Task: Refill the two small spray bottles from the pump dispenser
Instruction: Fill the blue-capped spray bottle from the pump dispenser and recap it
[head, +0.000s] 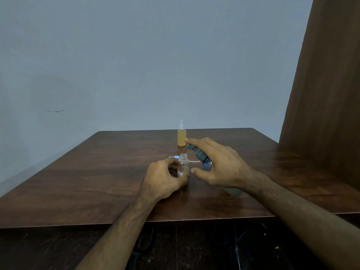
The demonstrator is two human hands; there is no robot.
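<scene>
The left hand point(165, 177) holds the open spray bottle point(183, 165) upright on the worktop point(97, 172), its grip closed around the lower body so the bottle does not tip, and its long axis is vertical with the bare neck pointing up. Just right of this bottle, the right hand point(220, 164) is wrapped around the pump dispenser point(200, 155) with the forefinger lying on the pump head; the dispenser leans toward the bottle and its nozzle points down at the neck, probably so that the liquid falls inside. Behind this bottle, near the far edge, the filled spray bottle point(182, 137) stands upright with its sprayer on, so I judge that one is done.
</scene>
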